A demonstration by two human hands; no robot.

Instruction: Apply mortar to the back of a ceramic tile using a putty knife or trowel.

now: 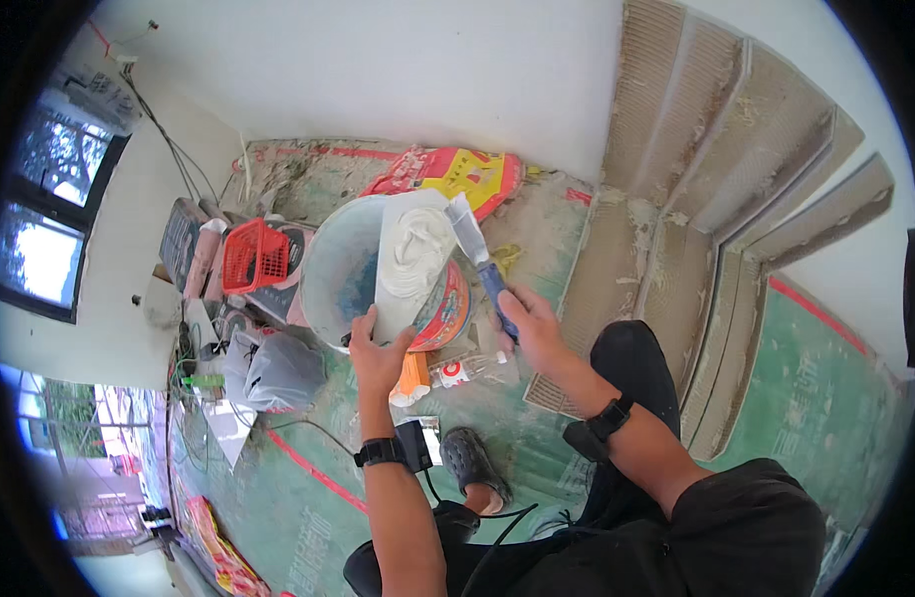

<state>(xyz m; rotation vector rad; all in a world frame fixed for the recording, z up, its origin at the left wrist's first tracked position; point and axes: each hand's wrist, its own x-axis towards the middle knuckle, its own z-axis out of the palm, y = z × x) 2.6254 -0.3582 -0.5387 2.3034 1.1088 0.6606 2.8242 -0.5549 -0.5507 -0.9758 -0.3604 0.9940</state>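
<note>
My left hand [378, 353] grips the lower edge of a flat white board [403, 289] that carries a mound of white putty [415, 251]. The board is held over a pale bucket [340, 274] with blue residue inside. My right hand [533, 328] holds a putty knife by its blue handle [497, 298]. Its metal blade [468, 229] points up and left, beside the board's upper right corner, close to the putty.
A red and yellow sack [457, 174] lies behind the bucket. A red plastic basket [255, 255] and grey bags [278, 370] sit to the left, a plastic bottle [467, 370] below the bucket. Unfinished stair steps [696, 199] rise on the right. Green floor covering [308, 517] underfoot.
</note>
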